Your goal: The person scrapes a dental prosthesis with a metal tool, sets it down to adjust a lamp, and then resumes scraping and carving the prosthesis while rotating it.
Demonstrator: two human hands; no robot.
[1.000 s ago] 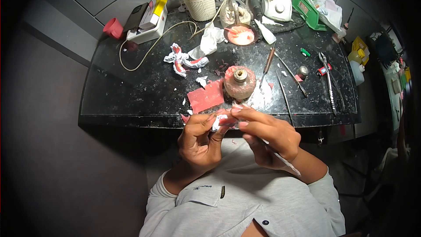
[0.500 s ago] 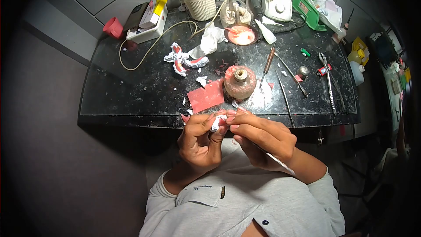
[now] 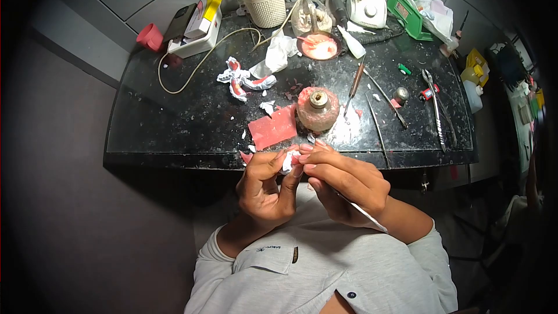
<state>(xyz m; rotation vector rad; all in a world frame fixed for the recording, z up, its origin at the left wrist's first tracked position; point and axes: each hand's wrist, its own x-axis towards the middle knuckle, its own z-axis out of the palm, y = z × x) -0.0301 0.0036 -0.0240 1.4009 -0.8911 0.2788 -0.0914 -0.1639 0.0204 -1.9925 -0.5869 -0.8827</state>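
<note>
Between the thumb and fingers of my left hand (image 3: pixel 261 192) is a small white plaster piece (image 3: pixel 288 163) with pink wax on it, held just past the bench's front edge. My right hand (image 3: pixel 356 185) is closed around a thin metal hand tool (image 3: pixel 369 218); its pale shank sticks out below the palm, while its working end is hidden. The right fingertips touch the wax side of the piece. Just beyond the hands lies a pink wax sheet (image 3: pixel 272 130). Beside that sheet stands a round glass spirit burner (image 3: pixel 318 117) smeared with pink wax.
White plaster pieces with pink wax (image 3: pixel 237 84) lie at centre left. Farther back sits a small pan of pink wax (image 3: pixel 318 50). Slim tools, including a brown-handled one (image 3: pixel 356 83), and metal pliers (image 3: pixel 435 110) lie to the right. A white basket (image 3: pixel 266 9) stands behind.
The plaster piece has turned slightly in my left fingers, showing a little more pink. My right hand and the tool have shifted slightly left.
</note>
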